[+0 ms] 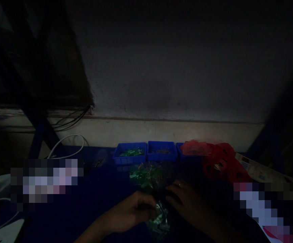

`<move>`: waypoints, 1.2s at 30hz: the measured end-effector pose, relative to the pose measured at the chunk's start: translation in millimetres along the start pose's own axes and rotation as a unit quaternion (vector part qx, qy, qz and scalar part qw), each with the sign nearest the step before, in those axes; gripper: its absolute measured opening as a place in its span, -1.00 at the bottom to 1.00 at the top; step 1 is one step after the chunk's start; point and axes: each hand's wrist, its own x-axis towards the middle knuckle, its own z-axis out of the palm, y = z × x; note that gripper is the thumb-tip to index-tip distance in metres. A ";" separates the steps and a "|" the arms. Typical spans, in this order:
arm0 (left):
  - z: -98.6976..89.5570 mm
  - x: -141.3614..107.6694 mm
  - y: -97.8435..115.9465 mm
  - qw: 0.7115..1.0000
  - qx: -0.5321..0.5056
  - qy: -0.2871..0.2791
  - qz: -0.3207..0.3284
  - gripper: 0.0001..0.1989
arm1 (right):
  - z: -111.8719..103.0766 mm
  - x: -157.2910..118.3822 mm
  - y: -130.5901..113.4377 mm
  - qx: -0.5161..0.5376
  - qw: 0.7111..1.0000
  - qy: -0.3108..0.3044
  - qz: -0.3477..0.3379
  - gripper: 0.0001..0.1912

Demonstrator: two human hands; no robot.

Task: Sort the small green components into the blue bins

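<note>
At the front of the blue table, my left hand (pixel 133 211) has its fingers closed at the edge of a clear plastic bag (pixel 160 221) filled with small shiny pale green pieces. My right hand (pixel 185 199), with a ring on one finger, is just to the right of that bag. Its fingers are loosely bent and apart, with nothing visible in them. Beyond both hands lies a second clear bag (pixel 147 175) holding green pieces and thin metallic bits. The dim light hides the fingertips' exact contact.
Blue bins stand along the back: one with green pieces (pixel 132 152), one with small metallic bits (pixel 163 151), and one with pink packets (pixel 197 147). A red mesh bag (pixel 223 163) lies to the right. A white cable (pixel 71 135) loops at the left.
</note>
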 end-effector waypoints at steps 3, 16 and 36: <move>1.7 3.0 2.9 1.000 -0.020 0.011 0.013 -0.89 | -4.2 3.1 -1.7 0.054 0.998 0.008 0.013 -0.78; 8.3 10.5 -1.3 0.981 -0.158 0.106 0.042 -0.72 | 4.9 -1.5 -6.9 0.403 0.907 -0.097 0.073 -0.71; 10.1 6.3 11.9 0.992 -0.076 0.058 0.079 -0.78 | 8.0 -1.0 -3.8 0.491 0.866 -0.029 0.090 -0.46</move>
